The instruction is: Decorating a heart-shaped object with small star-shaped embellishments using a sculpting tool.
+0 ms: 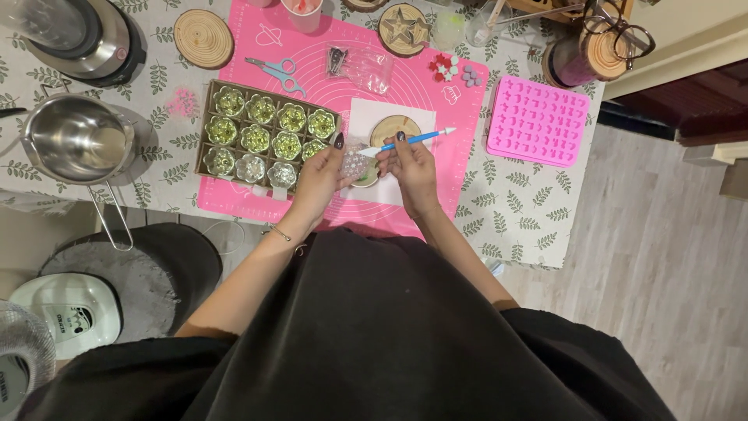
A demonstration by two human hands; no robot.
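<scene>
A: How are the hands sitting over the pink silicone mat [257, 31]?

B: Both are hovering above its near edge. The left hand [323, 175] is curling around a small clear flower-shaped glass cup [354, 162], thumb pointing up, fingers closed on it. The right hand [411, 165] is pinching a blue-handled tool [413, 140] with a white tip, lying almost level and pointing away to the right.

A: What is lying around them on the mat?

B: A cardboard tray [209, 117] of green-filled flower cups is resting on the mat's left part, just beside the left hand. A round wooden slice [393, 125] on white paper [366, 113] is sitting right behind the hands. Blue scissors [276, 72] are lying farther back. A pink silicone mould [538, 121] is lying off the mat's right edge, a steel pot [78, 140] off its left.

A: Anything hard to read?

B: The hands are covering the paper's near part, and I cannot tell what the pale disc [366, 178] between them is.
</scene>
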